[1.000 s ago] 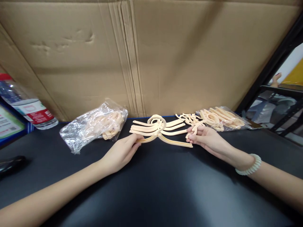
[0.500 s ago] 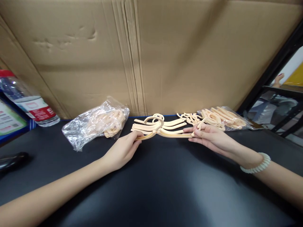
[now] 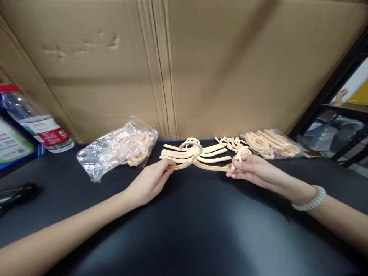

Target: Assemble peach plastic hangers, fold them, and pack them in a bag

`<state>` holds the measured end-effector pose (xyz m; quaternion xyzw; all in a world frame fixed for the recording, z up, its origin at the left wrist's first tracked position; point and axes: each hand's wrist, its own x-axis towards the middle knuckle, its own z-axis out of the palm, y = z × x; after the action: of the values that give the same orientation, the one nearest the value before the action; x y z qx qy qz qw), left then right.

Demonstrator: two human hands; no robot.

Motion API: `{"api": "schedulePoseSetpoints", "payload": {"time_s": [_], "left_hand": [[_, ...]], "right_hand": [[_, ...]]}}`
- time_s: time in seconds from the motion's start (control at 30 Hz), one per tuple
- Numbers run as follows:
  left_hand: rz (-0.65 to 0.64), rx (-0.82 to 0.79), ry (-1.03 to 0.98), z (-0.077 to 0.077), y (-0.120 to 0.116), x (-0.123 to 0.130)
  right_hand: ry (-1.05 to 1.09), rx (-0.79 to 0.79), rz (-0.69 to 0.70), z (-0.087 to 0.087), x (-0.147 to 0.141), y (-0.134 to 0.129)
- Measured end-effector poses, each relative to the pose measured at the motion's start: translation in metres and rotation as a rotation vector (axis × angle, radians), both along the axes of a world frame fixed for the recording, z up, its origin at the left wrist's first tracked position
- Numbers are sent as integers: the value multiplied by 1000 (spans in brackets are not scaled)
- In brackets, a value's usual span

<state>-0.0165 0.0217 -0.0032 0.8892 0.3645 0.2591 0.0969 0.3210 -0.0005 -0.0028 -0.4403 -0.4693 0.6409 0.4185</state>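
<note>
A beige hanger (image 3: 211,166) with a curved hook is held just above the black table. Its left end is pinched in my left hand (image 3: 151,180). My right hand (image 3: 255,170) closes on the other end, where a small beige piece (image 3: 239,155) stands up between thumb and fingers. Behind the hanger, several beige hanger arms (image 3: 214,154) lie in rows on both sides of stacked hooks (image 3: 189,142). A pile of small beige parts (image 3: 231,143) rests behind my right hand.
A clear plastic bag (image 3: 115,147) of beige parts lies at the left, another bag (image 3: 276,143) at the right. A water bottle (image 3: 43,122) and a dark object (image 3: 17,193) are farther left. Cardboard (image 3: 224,69) stands behind the table (image 3: 184,230).
The small piece in my right hand has tilted and shifted slightly left. The hanger's hook has turned or moved a little to the right. Both hands keep their hold.
</note>
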Motion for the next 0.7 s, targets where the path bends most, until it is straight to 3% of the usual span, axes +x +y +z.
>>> {"api": "schedulePoseSetpoints", "payload": {"time_s": [0.43, 0.7], "left_hand": [[2, -5, 23, 2, -2, 1], [2, -17, 36, 3, -1, 1]], "right_hand": [[-17, 96, 64, -3, 1, 0], [-43, 140, -27, 0, -9, -4]]}}
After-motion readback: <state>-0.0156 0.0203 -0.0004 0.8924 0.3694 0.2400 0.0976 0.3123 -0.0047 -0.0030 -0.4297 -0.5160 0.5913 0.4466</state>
